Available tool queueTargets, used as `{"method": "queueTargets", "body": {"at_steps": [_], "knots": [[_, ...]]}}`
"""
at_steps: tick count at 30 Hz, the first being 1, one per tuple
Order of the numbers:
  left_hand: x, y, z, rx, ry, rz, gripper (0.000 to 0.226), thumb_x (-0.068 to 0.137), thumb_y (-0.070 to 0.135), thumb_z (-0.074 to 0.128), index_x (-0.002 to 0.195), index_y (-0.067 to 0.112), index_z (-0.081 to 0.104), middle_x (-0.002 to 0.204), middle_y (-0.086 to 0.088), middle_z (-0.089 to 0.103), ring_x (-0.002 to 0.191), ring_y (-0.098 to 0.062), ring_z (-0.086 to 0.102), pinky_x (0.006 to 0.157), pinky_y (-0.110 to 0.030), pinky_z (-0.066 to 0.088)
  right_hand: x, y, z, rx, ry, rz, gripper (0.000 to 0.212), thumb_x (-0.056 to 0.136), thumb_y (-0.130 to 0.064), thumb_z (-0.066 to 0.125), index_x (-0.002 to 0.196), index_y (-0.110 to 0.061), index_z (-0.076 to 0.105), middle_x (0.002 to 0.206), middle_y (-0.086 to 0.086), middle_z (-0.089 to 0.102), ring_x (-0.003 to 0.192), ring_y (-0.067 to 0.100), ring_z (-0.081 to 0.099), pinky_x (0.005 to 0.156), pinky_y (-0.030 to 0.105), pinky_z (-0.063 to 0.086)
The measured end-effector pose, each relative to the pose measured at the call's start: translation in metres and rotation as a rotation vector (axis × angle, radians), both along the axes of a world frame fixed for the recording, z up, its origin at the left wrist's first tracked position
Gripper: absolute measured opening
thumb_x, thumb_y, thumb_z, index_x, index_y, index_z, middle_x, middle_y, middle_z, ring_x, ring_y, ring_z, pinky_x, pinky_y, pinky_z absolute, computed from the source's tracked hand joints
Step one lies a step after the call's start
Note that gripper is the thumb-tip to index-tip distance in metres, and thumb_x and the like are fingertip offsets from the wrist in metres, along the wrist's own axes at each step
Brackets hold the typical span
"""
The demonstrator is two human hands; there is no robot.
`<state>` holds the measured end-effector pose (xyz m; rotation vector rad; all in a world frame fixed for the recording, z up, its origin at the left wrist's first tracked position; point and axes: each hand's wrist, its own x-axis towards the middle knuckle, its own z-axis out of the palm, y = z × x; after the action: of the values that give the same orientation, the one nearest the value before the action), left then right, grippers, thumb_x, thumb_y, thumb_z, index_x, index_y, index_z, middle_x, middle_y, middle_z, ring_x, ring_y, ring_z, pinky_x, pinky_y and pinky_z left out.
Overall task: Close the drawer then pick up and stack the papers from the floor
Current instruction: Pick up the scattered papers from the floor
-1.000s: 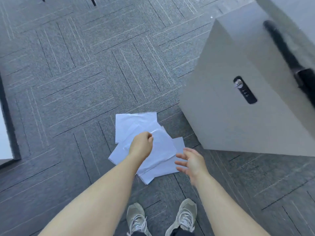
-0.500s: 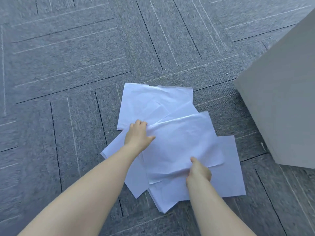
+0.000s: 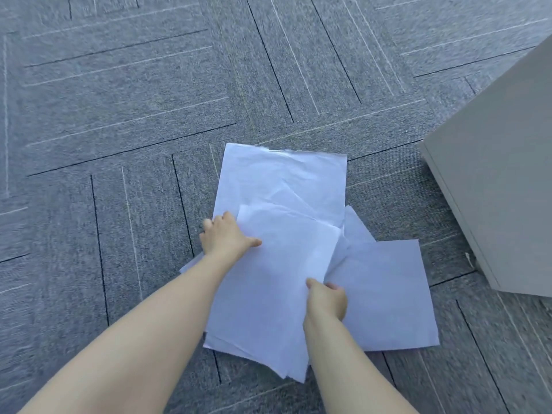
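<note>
Head view, nearest first: two bare forearms reach down to the papers (image 3: 298, 264), which lie fanned and overlapping on the grey carpet floor (image 3: 119, 115). The right hand (image 3: 327, 300) has its fingers pinched on the right edge of the top sheet, and that edge curls up off the sheets beneath. The left hand (image 3: 227, 236) lies on the pile's left side, thumb on top, the other fingers bent over the edge; whether they grip beneath I cannot tell. To do the gathering well, I would hold the left side as an anchor and sweep the loose sheets inward with the right, squaring corners before lifting. I count at least five sheets; more may hide below. Farther right stands one grey cabinet (image 3: 493, 189), its front flush, so the drawer seems closed.
</note>
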<state>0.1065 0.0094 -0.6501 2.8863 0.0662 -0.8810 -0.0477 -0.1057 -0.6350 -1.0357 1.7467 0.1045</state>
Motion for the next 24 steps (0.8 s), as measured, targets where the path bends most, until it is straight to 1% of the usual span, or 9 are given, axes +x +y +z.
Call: {"method": "queueTargets", "body": {"at_steps": [2, 4, 7, 9, 12, 15, 19, 21, 24], "knots": [[-0.001, 0.001, 0.000, 0.045, 0.032, -0.050, 0.068, 0.065, 0.060, 0.071, 0.113, 0.014, 0.059, 0.125, -0.009, 0.059, 0.123, -0.030, 0.046, 0.095, -0.041, 0.039, 0.008, 0.004, -0.003, 0.079, -0.071, -0.082, 0.024, 0.074, -0.010, 0.073, 0.094, -0.004, 0.061, 0.072, 0.005, 0.060, 0.077, 0.030, 0.063, 0.077, 0.041, 0.056], [-0.003, 0.004, 0.000, -0.021, 0.072, -0.058, 0.050, 0.070, 0.052, 0.069, 0.106, 0.017, 0.064, 0.121, -0.008, 0.062, 0.120, -0.029, 0.051, 0.096, -0.039, 0.039, 0.012, 0.005, -0.003, 0.175, -0.128, -0.084, 0.020, 0.073, -0.007, 0.075, 0.087, -0.002, 0.062, 0.074, 0.008, 0.063, 0.078, 0.032, 0.065, 0.083, 0.047, 0.057], [-0.011, 0.008, 0.001, -0.426, 0.197, 0.080, 0.029, 0.075, 0.037, 0.071, 0.094, 0.016, 0.066, 0.104, -0.006, 0.071, 0.103, -0.026, 0.065, 0.089, -0.040, 0.048, 0.009, -0.003, 0.000, 0.118, -0.122, 0.049, 0.013, 0.077, -0.009, 0.071, 0.081, -0.008, 0.059, 0.072, 0.003, 0.062, 0.076, 0.030, 0.063, 0.081, 0.043, 0.056], [-0.012, 0.005, 0.005, -0.542, 0.088, 0.065, 0.033, 0.078, 0.038, 0.070, 0.098, 0.012, 0.064, 0.104, -0.010, 0.066, 0.100, -0.027, 0.062, 0.088, -0.042, 0.048, -0.002, -0.020, 0.003, 0.019, -0.116, 0.102, 0.011, 0.078, -0.011, 0.069, 0.084, -0.008, 0.061, 0.073, 0.000, 0.063, 0.076, 0.029, 0.064, 0.080, 0.041, 0.055], [0.010, -0.001, 0.003, -0.345, -0.161, -0.112, 0.042, 0.087, 0.028, 0.060, 0.127, 0.016, 0.054, 0.131, -0.010, 0.050, 0.124, -0.030, 0.044, 0.100, -0.042, 0.040, -0.022, -0.054, 0.003, -0.059, -0.062, 0.090, 0.024, 0.076, -0.012, 0.070, 0.097, -0.003, 0.066, 0.086, 0.009, 0.069, 0.084, 0.033, 0.068, 0.082, 0.044, 0.057], [0.050, -0.028, 0.000, -0.180, -0.173, -0.403, 0.055, 0.088, 0.023, 0.059, 0.140, 0.019, 0.041, 0.149, -0.007, 0.036, 0.133, -0.032, 0.035, 0.102, -0.045, 0.038, -0.033, -0.075, 0.005, -0.077, -0.038, 0.124, 0.011, 0.079, -0.012, 0.068, 0.088, -0.008, 0.066, 0.088, 0.009, 0.070, 0.083, 0.033, 0.067, 0.080, 0.042, 0.056], [0.103, -0.087, -0.010, -0.146, -0.147, -0.591, 0.080, 0.085, 0.039, 0.065, 0.150, 0.020, 0.023, 0.161, -0.005, 0.017, 0.143, -0.031, 0.023, 0.111, -0.047, 0.033, -0.047, -0.083, -0.002, -0.115, -0.014, 0.140, 0.006, 0.081, -0.010, 0.066, 0.083, -0.004, 0.065, 0.077, 0.007, 0.067, 0.070, 0.030, 0.063, 0.069, 0.037, 0.050], [0.121, -0.116, -0.014, -0.131, -0.140, -0.642, 0.090, 0.077, 0.049, 0.069, 0.149, 0.019, 0.024, 0.159, -0.006, 0.022, 0.143, -0.031, 0.024, 0.114, -0.047, 0.029, -0.055, -0.084, -0.011, -0.119, -0.021, 0.104, 0.008, 0.079, -0.009, 0.067, 0.085, -0.004, 0.066, 0.080, 0.009, 0.069, 0.075, 0.032, 0.065, 0.074, 0.042, 0.053], [0.131, -0.142, -0.014, -0.018, -0.188, -0.687, 0.089, 0.062, 0.056, 0.077, 0.134, 0.017, 0.043, 0.138, -0.010, 0.046, 0.129, -0.032, 0.040, 0.105, -0.046, 0.034, -0.062, -0.088, -0.020, -0.123, -0.062, 0.050, 0.015, 0.079, -0.010, 0.068, 0.093, -0.008, 0.065, 0.088, 0.007, 0.070, 0.084, 0.033, 0.067, 0.084, 0.047, 0.056]]}}
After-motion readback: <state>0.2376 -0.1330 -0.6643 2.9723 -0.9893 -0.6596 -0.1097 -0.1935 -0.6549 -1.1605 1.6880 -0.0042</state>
